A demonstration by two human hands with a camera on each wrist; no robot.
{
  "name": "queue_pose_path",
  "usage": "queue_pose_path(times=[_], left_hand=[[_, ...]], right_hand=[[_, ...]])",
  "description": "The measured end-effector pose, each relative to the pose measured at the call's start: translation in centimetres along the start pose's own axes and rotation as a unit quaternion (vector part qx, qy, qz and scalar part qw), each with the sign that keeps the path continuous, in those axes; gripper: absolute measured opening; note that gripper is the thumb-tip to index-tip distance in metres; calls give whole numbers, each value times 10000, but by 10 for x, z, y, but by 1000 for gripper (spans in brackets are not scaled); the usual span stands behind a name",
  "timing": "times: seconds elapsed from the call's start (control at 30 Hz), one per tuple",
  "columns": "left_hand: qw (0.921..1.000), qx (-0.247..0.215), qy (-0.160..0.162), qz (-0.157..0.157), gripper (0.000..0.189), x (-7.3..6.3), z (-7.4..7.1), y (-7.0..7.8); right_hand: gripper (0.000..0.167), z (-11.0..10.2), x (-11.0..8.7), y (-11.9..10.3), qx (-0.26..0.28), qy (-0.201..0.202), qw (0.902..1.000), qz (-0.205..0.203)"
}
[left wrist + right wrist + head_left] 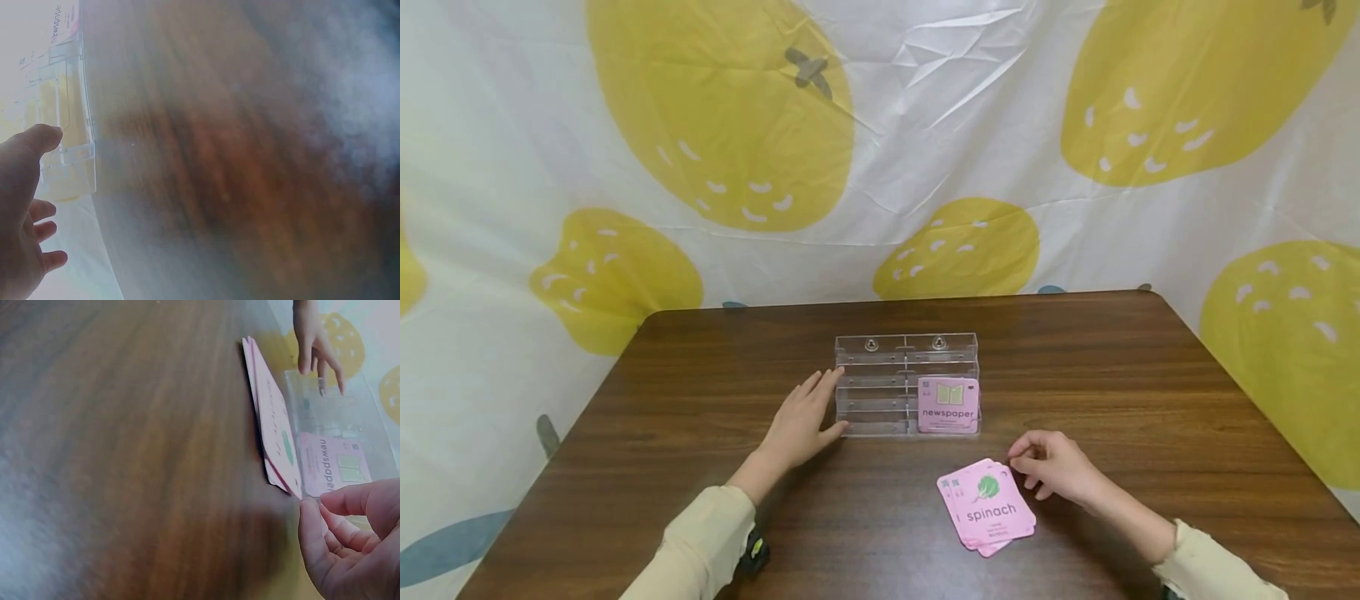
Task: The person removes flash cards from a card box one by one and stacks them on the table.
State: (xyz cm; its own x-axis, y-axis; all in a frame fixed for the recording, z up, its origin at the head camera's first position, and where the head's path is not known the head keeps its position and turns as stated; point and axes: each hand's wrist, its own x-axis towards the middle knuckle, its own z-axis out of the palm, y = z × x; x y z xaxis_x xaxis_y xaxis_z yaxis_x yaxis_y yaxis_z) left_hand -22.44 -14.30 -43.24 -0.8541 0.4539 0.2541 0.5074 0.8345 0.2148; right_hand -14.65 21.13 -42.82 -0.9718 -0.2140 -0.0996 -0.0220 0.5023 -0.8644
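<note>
A clear plastic card rack with tiers in two columns stands on the table. My left hand rests against its left side with fingers and thumb extended. A pink "newspaper" card sits in the rack's lower right. In front lies a loose, fanned stack of pink cards, a "spinach" card on top. My right hand is at that card's upper right corner. In the right wrist view, curled thumb and index finger pinch at the corner of the spinach card.
A dark wood-grain table lies under everything. Behind it hangs a white cloth printed with big yellow fruit. A dark band with a camera is worn at the left wrist.
</note>
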Motion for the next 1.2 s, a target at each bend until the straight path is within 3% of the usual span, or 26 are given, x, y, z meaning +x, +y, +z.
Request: queue_pose_path(times=[0.7,1.03,1.2], left_hand=[[10000,-26,-4,9,76,-1,-1,1],[10000,-12,38,20,76,-1,0,0],[10000,-25,25,13,76,-1,0,0]], right_hand=[[16,-19,23,-19,-432,300,9976,-439],[29,-16,43,-26,92,381,9978,-542],[30,-12,51,-30,351,612,9929,-958]])
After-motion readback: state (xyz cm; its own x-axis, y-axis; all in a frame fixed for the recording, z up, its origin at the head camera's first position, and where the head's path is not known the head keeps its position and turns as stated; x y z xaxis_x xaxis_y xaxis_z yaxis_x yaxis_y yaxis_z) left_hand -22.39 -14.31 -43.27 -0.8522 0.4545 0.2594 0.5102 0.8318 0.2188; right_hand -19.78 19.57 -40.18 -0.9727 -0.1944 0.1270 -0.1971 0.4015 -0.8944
